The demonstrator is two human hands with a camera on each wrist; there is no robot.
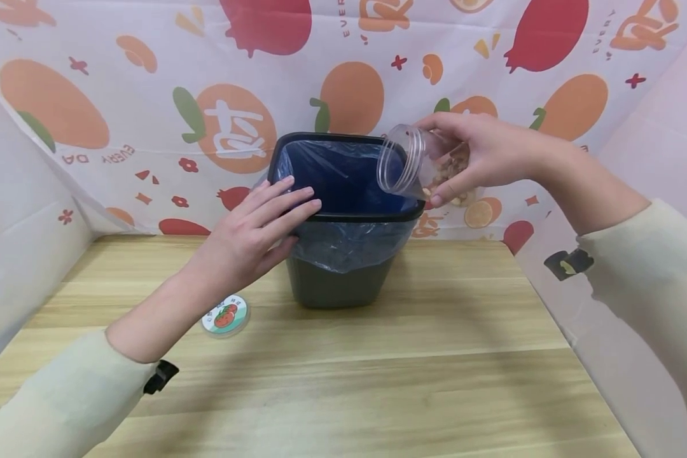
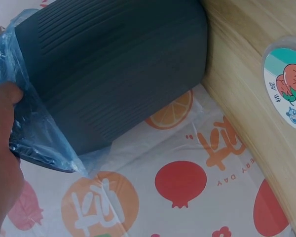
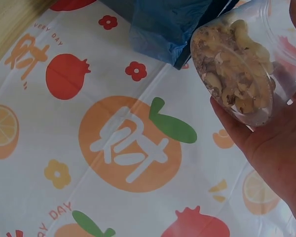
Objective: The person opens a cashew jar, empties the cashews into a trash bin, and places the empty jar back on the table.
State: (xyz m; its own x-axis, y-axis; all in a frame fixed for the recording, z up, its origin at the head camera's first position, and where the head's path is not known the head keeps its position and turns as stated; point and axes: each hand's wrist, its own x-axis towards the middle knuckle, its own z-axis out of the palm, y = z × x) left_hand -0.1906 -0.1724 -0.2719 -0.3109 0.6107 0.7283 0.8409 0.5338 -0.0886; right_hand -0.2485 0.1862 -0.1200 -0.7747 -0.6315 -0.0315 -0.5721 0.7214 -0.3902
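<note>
Right hand grips tipped jar, hiding some brown bits. Left hand holds bin by edge; bottom hidden. Table spreads in front.

Right fingers apparently curled

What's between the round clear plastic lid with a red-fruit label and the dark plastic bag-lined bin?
Only bare, pale wood-grain tabletop between lid and bin; head and left wrist views show it.
</note>
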